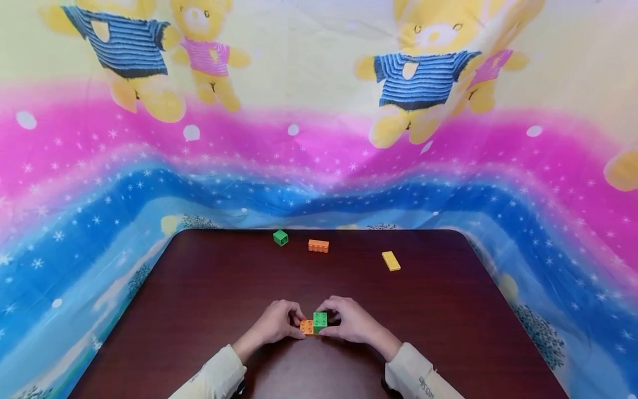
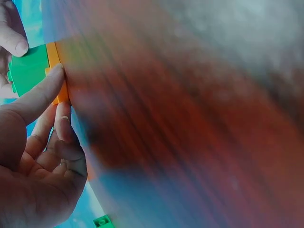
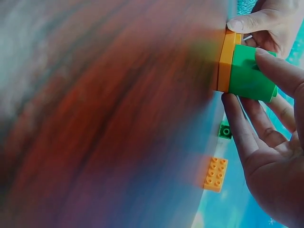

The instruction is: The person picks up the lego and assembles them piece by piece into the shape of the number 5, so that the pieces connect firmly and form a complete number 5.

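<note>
In the head view a green building brick (image 1: 320, 320) sits on the right part of a flat orange building brick (image 1: 306, 327), close to the table's near side. The left hand (image 1: 280, 322) pinches the orange brick's left end between thumb and fingers. Opposite it, the right hand (image 1: 351, 321) grips the green brick, with its thumb on the near face. The left wrist view shows the left thumb (image 2: 45, 90) over the orange brick (image 2: 53, 54). Seen from the right wrist, the green brick (image 3: 249, 73) is pressed against the orange one (image 3: 227, 61), its studs facing away from it.
Toward the far edge of the dark wooden table (image 1: 224, 277) lie another green brick (image 1: 281, 238) and an orange brick (image 1: 318, 246) with its studs facing forward. A yellow flat brick (image 1: 391, 261) lies farther right. Patterned cloth (image 1: 309, 138) with bears hangs behind and beside the table.
</note>
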Demonstrator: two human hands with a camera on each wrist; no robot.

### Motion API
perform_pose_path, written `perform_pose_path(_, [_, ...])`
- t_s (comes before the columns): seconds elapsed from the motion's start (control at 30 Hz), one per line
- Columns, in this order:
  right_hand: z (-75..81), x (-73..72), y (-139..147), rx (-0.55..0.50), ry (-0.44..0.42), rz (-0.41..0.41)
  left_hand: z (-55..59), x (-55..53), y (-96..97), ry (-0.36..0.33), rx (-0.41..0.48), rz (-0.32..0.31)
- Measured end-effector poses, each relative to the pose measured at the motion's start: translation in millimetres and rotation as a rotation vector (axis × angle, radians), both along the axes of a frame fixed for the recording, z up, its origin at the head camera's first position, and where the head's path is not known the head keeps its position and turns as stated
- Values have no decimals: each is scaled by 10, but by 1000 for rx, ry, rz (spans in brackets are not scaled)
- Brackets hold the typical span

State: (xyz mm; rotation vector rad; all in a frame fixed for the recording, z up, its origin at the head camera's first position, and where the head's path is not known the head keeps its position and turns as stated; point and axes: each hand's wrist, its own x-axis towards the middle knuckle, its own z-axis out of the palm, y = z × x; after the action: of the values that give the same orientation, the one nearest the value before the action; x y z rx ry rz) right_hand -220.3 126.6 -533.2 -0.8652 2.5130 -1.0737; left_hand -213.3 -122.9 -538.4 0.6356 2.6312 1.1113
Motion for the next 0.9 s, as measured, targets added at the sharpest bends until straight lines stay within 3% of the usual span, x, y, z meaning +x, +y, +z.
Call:
perform_pose_path(0.3, [-31,13,-13,-4,-6,6,-59,-9,-35,-38,32,-10])
perform_pose_path(0.9, [-15,-25,58,-40,16,5,-45,-21,-43,-20,50,-10])
